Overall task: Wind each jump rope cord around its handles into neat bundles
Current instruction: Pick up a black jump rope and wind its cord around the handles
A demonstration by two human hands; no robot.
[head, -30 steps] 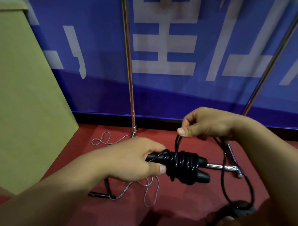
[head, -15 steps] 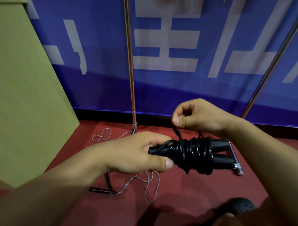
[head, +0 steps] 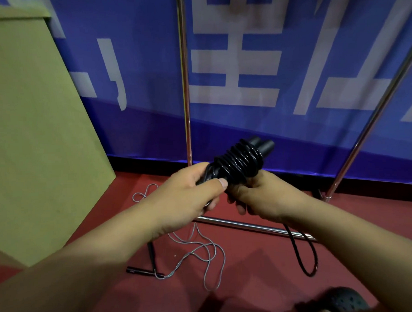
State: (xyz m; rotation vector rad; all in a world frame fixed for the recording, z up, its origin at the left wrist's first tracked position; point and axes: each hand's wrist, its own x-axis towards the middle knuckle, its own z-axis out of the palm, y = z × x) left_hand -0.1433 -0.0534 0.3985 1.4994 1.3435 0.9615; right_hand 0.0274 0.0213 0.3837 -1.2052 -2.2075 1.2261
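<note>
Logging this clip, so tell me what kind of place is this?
Probably an indoor sports or event space: red floor, a blue banner with large white characters on chrome stand poles, and a second jump rope lying loose.

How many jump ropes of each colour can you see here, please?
Black rope, wound on its handles, held by left hand and right hand: 1
Grey rope, loose on the floor: 1
Total: 2
</note>
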